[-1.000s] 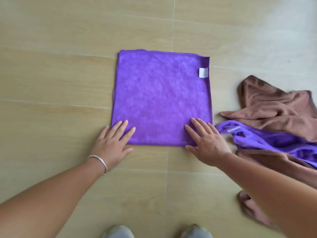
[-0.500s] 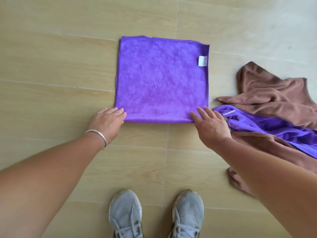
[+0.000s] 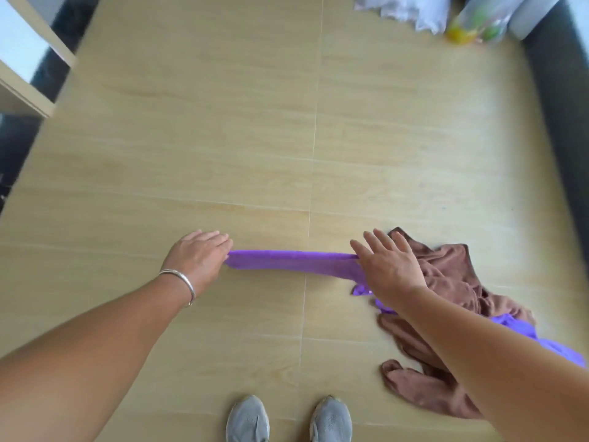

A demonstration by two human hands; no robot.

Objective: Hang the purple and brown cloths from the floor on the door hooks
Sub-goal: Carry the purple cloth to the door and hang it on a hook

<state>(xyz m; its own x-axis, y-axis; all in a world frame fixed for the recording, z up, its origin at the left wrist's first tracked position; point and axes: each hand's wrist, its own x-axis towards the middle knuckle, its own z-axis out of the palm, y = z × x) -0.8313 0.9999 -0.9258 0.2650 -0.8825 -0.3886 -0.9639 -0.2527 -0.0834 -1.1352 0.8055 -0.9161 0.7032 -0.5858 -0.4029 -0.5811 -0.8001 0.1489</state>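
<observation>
While we lift the purple cloth (image 3: 293,262) off the floor (image 3: 223,148), our left hand (image 3: 199,257) grips one end and our right hand (image 3: 387,266) pinches the other, so it hangs stretched as a flat band between them. We judge the two-point hold keeps it spread and ready for a hook. Left fingers (image 3: 220,242) curl over the edge; the right's upper fingers stay straight, the pinch sits underneath, exact contact hidden. Remaining task cloths lie in a crumpled pile (image 3: 446,282) just beside the right hand, brown with purple mixed in, our right forearm crossing over it. No door or hooks in view. Our grey shoes (image 3: 248,419) stand near the bottom edge. Plastic bags and bottles (image 3: 462,20) sit well apart at the far wall, a dark baseboard (image 3: 557,122) on the right. Nothing blocks the lift; pile is close enough to snag.
</observation>
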